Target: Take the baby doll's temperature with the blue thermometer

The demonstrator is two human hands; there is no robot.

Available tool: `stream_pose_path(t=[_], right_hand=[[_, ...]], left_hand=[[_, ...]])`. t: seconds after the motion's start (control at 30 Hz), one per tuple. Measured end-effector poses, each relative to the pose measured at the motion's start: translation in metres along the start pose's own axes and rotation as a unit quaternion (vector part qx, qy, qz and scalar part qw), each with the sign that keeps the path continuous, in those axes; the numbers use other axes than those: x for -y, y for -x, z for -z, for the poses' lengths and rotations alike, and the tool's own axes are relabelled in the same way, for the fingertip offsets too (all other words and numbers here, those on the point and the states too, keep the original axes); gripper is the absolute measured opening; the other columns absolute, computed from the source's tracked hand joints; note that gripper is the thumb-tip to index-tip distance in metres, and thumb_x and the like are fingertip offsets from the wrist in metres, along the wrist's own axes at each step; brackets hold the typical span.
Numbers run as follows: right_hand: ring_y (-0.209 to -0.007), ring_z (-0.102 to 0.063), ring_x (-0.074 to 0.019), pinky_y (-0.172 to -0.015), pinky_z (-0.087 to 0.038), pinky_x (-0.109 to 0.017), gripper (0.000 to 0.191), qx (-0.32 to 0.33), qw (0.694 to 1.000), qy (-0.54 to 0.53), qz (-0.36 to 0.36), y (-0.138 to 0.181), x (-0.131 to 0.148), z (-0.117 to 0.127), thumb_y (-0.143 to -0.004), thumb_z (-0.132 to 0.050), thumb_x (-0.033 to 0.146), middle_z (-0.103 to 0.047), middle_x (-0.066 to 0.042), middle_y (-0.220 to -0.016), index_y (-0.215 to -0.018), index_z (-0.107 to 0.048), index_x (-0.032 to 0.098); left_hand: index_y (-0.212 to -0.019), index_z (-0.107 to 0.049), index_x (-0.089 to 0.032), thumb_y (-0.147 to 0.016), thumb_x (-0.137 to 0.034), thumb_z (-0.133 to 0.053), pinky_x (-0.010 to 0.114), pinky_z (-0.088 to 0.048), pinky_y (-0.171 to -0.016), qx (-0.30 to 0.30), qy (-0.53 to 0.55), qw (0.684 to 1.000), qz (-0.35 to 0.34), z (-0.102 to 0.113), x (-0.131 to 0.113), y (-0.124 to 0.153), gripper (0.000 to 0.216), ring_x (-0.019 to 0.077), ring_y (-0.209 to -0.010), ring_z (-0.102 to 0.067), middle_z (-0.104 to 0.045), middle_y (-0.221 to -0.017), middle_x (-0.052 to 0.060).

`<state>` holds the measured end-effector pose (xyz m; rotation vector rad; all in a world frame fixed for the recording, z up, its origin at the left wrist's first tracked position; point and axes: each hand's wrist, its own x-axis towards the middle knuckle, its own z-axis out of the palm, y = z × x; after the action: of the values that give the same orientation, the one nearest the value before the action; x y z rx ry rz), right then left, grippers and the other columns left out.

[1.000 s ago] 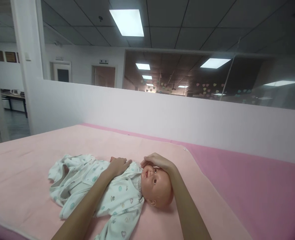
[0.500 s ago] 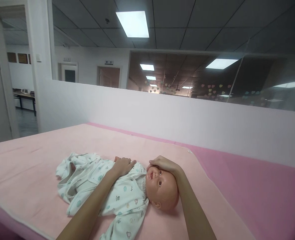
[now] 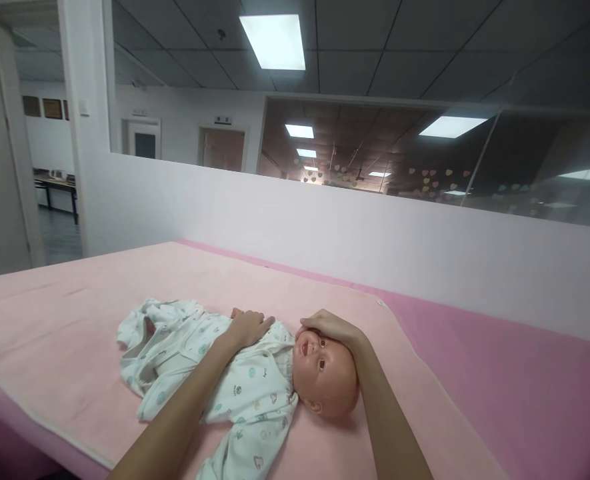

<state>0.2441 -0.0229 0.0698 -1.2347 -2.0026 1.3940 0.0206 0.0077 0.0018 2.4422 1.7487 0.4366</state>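
Observation:
A baby doll (image 3: 325, 379) in a white printed romper (image 3: 235, 393) lies on its back on a light pink blanket (image 3: 75, 320), head to the right. My left hand (image 3: 249, 327) rests flat on the doll's chest with the fingers stretched out. My right hand (image 3: 332, 328) is cupped over the far side of the doll's head, fingers curved round its forehead and cheek. Both forearms reach in from the bottom edge.
The blanket covers a darker pink mattress (image 3: 515, 380). A low white partition wall (image 3: 375, 233) with glass above runs along the far side. An open doorway (image 3: 49, 193) is at the left. The bed's near edge (image 3: 39, 423) runs across the lower left.
The view has shifted slightly, so the doll and the hands sit a little further right in the picture. Both hands stay where they were on the doll.

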Motion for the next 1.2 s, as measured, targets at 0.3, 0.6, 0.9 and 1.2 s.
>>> stream_pose_path(t=[0.3,0.6,0.9,1.2], right_hand=[[-0.084,-0.062,-0.018,-0.08,-0.043,-0.028,0.039,-0.047,0.998,-0.034,0.015,-0.0078,-0.0055,0.0017,-0.075,-0.055,0.048,-0.069,-0.01,-0.086,-0.076,-0.069,0.011],[-0.07,-0.058,-0.0159,-0.069,-0.041,-0.027,0.032,0.0,1.0,-0.003,0.008,-0.0036,-0.0032,0.0007,-0.072,-0.059,0.039,-0.069,-0.005,-0.071,-0.073,-0.069,0.009],[-0.073,-0.058,-0.0167,-0.072,-0.041,-0.027,0.033,0.004,1.0,0.011,0.013,-0.0035,-0.0019,0.0014,-0.073,-0.058,0.04,-0.07,-0.005,-0.073,-0.074,-0.07,0.009],[-0.081,-0.061,-0.0155,-0.078,-0.043,-0.027,0.033,-0.052,0.999,-0.011,0.005,-0.0088,-0.0065,0.0009,-0.08,-0.047,0.037,-0.069,-0.007,-0.085,-0.089,-0.067,0.012]], left_hand=[[-0.078,-0.063,-0.015,-0.087,-0.05,-0.016,0.047,-0.031,-0.084,-0.003,-0.004,1.0,0.004,0.0002,-0.0005,-0.0005,0.059,0.0319,-0.088,-0.061,-0.069,-0.089,0.016],[-0.075,-0.061,-0.016,-0.087,-0.049,-0.016,0.045,-0.032,-0.082,0.001,-0.003,1.0,-0.006,0.0009,-0.0004,-0.0004,0.057,0.0295,-0.085,-0.061,-0.069,-0.086,0.014],[-0.073,-0.061,-0.015,-0.086,-0.049,-0.017,0.045,-0.032,-0.084,-0.004,0.007,1.0,-0.005,0.0001,0.0005,-0.0008,0.057,0.0297,-0.086,-0.061,-0.069,-0.086,0.014],[-0.07,-0.059,-0.015,-0.085,-0.051,-0.019,0.048,-0.03,-0.083,-0.01,0.026,1.0,0.001,-0.0027,0.004,-0.0019,0.056,0.0305,-0.082,-0.061,-0.069,-0.085,0.015]])
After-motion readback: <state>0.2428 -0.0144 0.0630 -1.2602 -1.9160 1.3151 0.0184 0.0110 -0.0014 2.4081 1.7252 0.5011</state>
